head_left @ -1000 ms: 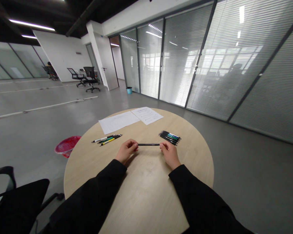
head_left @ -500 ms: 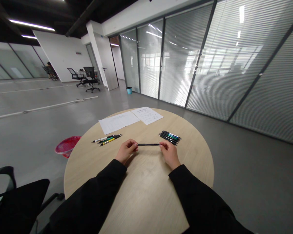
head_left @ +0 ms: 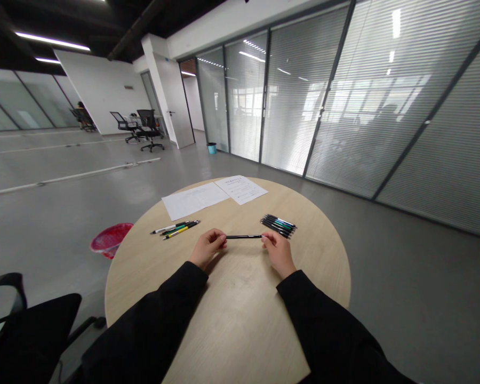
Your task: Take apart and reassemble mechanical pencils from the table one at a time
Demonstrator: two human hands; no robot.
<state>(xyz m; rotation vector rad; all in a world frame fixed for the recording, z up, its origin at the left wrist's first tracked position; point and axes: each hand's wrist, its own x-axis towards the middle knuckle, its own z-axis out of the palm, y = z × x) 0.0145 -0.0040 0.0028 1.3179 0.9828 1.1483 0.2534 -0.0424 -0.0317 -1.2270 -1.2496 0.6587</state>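
Note:
A slim black pen is held level between my two hands, above the round wooden table. My left hand pinches its left end between thumb and fingers. At the other end, my right hand grips the tip the same way; the fingers cover both ends. Just beyond my right hand lies a row of several dark pens, some with blue or green parts. To the left of my left hand rests a small group of pens in white, green and yellow with black.
Two printed paper sheets, a left one and a right one, lie at the table's far side. A red basin stands on the floor at left, near a black chair. Glass partitions with blinds line the back.

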